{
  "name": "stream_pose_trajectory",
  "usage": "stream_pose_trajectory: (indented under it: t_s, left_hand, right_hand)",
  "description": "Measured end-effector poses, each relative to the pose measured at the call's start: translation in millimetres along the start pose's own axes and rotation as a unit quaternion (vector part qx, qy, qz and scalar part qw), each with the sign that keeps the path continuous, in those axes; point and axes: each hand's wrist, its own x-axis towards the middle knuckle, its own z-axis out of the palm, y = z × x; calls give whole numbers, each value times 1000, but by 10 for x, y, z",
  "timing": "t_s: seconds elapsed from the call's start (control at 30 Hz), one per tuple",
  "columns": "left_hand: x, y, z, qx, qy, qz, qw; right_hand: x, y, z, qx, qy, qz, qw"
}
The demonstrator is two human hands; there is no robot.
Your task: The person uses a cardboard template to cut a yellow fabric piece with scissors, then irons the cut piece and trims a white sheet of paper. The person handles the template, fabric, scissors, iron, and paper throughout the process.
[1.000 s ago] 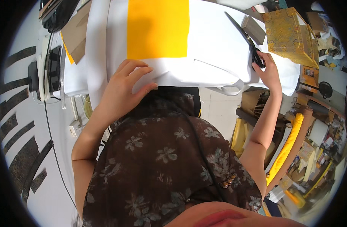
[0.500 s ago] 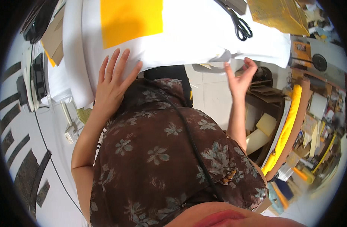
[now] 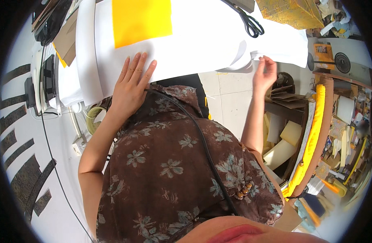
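A large white sheet [image 3: 198,44], paper or thin cloth, covers the table in front of me. My left hand [image 3: 131,87] rests on its near edge, palm down with fingers stretched out. Just beyond those fingertips lies a bright yellow square piece [image 3: 142,20]. My right hand [image 3: 265,75] is at the near right edge with fingers pinched on the white sheet, whose border curls up [image 3: 240,58] beside it; exactly what sits between the fingertips is hard to see. Black-handled scissors [image 3: 253,26] lie on the sheet beyond my right hand.
A gold patterned piece [image 3: 291,12] lies at the far right. Below it stand an open box of foam offcuts [image 3: 281,141] and a yellow padded strip [image 3: 311,133]. At left are a rolled white edge [image 3: 87,52], brown boards [image 3: 66,40] and a black cable [image 3: 52,150].
My right hand has closed from spread fingers to a pinch and moved slightly right and away from me. The curled border stands out more. My left hand stays flat.
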Motion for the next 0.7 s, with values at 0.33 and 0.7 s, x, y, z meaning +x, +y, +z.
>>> stream_pose_trajectory:
  t_s: [0.33,0.7]
  left_hand:
    - [121,128,-478,-359,-116,-63,924]
    - [271,541,329,-816,-139,-440,349]
  right_hand:
    - [1431,-301,355,-173,-382,-192,887]
    - [1693,-604,305,-192,-480,-199,832]
